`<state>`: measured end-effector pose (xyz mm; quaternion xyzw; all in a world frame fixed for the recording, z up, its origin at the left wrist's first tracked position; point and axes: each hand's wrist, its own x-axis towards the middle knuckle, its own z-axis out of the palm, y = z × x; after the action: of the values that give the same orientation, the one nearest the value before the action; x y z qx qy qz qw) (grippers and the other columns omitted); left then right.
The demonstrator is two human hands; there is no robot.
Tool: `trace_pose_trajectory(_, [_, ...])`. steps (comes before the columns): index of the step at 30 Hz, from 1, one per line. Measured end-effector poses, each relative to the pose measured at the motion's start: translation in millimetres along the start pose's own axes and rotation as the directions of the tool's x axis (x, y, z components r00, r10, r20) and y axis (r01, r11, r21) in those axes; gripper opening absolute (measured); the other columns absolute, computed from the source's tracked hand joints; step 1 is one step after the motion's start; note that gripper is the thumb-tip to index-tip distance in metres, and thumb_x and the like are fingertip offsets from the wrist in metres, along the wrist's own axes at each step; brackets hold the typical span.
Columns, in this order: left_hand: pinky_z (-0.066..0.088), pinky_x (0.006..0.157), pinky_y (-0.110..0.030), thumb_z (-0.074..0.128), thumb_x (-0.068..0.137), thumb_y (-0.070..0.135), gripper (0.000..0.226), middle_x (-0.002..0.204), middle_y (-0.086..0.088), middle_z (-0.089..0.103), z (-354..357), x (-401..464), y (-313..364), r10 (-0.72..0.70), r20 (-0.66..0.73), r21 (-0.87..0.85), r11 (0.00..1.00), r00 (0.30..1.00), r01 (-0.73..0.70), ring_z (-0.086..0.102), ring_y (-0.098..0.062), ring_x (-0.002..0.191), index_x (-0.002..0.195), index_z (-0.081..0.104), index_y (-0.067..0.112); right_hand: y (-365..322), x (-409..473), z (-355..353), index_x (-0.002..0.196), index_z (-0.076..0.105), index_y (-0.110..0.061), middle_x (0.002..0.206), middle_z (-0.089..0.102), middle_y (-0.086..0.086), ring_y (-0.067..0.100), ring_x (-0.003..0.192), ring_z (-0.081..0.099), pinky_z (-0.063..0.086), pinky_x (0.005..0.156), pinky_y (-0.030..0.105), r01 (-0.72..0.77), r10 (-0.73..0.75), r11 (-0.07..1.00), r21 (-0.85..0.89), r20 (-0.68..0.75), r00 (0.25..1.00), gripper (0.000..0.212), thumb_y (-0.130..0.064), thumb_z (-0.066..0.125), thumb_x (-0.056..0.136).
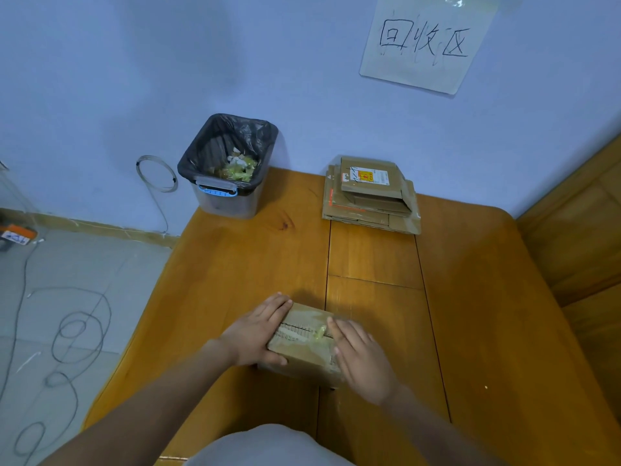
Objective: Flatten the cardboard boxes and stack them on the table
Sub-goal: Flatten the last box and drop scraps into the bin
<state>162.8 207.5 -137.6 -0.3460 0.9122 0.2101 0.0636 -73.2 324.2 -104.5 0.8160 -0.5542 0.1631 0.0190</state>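
A small brown cardboard box (304,351) stands on the wooden table (470,297) near its front edge. Its top seam is torn, and crumpled greenish tape lies across it. My left hand (257,331) grips the box's left end, fingers over the top and thumb on the near side. Over the right end lies my right hand (361,358), its thumb at the tape on the seam. At the back of the table, against the wall, sits a stack of flattened cardboard boxes (369,196).
A bin lined with a black bag (228,163), holding tape scraps, stands at the table's back left corner. A handwritten paper sign (423,42) hangs on the wall. Cables lie on the floor (67,331) to the left. A wooden panel (584,230) borders the right side.
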Motion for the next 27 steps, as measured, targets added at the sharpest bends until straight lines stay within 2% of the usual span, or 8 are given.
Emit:
trace_pose_trajectory(4, [0.006, 0.12, -0.033, 0.058, 0.078, 0.07, 0.117, 0.162, 0.001, -0.014, 0, 1, 1, -0.008, 0.005, -0.008, 1.0, 1.0, 0.008, -0.027, -0.009, 0.14, 0.153, -0.011, 0.015, 7, 14, -3, 0.118, 0.067, -0.009, 0.106, 0.065, 0.006, 0.018, 0.097, 0.056, 0.05, 0.074, 0.028, 0.001, 0.007, 0.994, 0.111, -0.064, 0.998, 0.044, 0.0, 0.074, 0.076])
trace_pose_trajectory(8, [0.005, 0.121, -0.033, 0.059, 0.079, 0.069, 0.116, 0.162, 0.0, -0.013, 0, 0, 2, -0.005, 0.012, -0.017, 1.0, 1.0, 0.006, -0.02, -0.014, 0.146, 0.153, -0.011, 0.014, 13, 39, -11, 0.115, 0.068, -0.009, 0.092, 0.062, 0.006, 0.012, 0.089, 0.042, 0.043, 0.069, 0.028, 0.018, -0.014, 0.974, 0.226, -0.018, 1.0, 0.035, -0.004, 0.073, 0.08])
trace_pose_trajectory(11, [0.004, 0.12, -0.032, 0.06, 0.079, 0.068, 0.116, 0.161, 0.0, -0.014, -1, 0, 3, -0.004, 0.009, -0.023, 1.0, 1.0, 0.004, -0.022, -0.013, 0.145, 0.153, -0.011, 0.014, 14, 62, -14, 0.114, 0.069, -0.009, 0.094, 0.062, 0.006, 0.018, 0.093, 0.047, 0.042, 0.076, 0.034, 0.027, -0.077, 0.969, 0.246, 0.198, 0.977, 0.027, -0.015, 0.065, 0.088])
trace_pose_trajectory(15, [-0.001, 0.119, -0.03, 0.06, 0.08, 0.067, 0.116, 0.161, -0.001, -0.015, -2, -1, 5, -0.002, 0.014, 0.002, 1.0, 1.0, 0.002, -0.02, -0.016, 0.146, 0.153, -0.012, 0.012, 11, 85, -10, 0.117, 0.066, -0.014, 0.104, 0.062, 0.003, 0.02, 0.103, 0.051, 0.04, 0.081, 0.032, -0.028, -0.103, 0.971, 0.238, 0.524, 0.846, 0.027, -0.023, 0.058, 0.093])
trace_pose_trajectory(19, [0.0, 0.121, -0.033, 0.06, 0.08, 0.066, 0.116, 0.161, -0.002, -0.016, -5, -1, 7, -0.018, 0.042, -0.013, 1.0, 0.999, 0.019, -0.02, -0.017, 0.147, 0.153, -0.013, 0.012, 10, 97, -12, 0.129, 0.053, -0.023, 0.089, 0.058, -0.004, 0.015, 0.085, 0.055, 0.041, 0.069, 0.032, -0.121, -0.085, 0.96, 0.254, 0.671, 0.737, 0.041, -0.02, 0.064, 0.089])
trace_pose_trajectory(21, [0.002, 0.122, -0.035, 0.06, 0.081, 0.066, 0.116, 0.161, -0.002, -0.017, -6, -1, 7, -0.022, 0.049, -0.005, 1.0, 0.999, 0.023, -0.02, -0.017, 0.147, 0.152, -0.013, 0.011, 10, 99, -13, 0.135, 0.048, -0.027, 0.085, 0.052, -0.008, 0.015, 0.083, 0.051, 0.036, 0.061, 0.03, -0.055, -0.116, 0.975, 0.216, 0.702, 0.703, 0.05, -0.019, 0.064, 0.089])
trace_pose_trajectory(24, [0.004, 0.122, -0.035, 0.06, 0.08, 0.066, 0.117, 0.161, -0.001, -0.017, -6, -1, 8, -0.031, 0.052, 0.001, 1.0, 0.998, 0.031, -0.021, -0.016, 0.147, 0.153, -0.014, 0.011, 8, 98, -11, 0.11, 0.065, -0.019, 0.092, 0.049, -0.005, 0.017, 0.097, 0.05, 0.033, 0.065, 0.029, -0.021, -0.117, 0.979, 0.203, 0.641, 0.759, 0.024, -0.018, 0.068, 0.085])
trace_pose_trajectory(27, [0.001, 0.121, -0.033, 0.061, 0.08, 0.065, 0.117, 0.161, -0.001, -0.017, -5, -1, 7, -0.033, 0.041, -0.025, 0.999, 0.999, 0.034, -0.022, -0.016, 0.146, 0.153, -0.013, 0.012, 7, 89, -11, 0.088, 0.066, -0.013, 0.091, 0.051, -0.004, 0.02, 0.093, 0.056, 0.042, 0.067, 0.033, -0.061, -0.084, 0.969, 0.241, 0.55, 0.831, 0.006, -0.01, 0.069, 0.083])
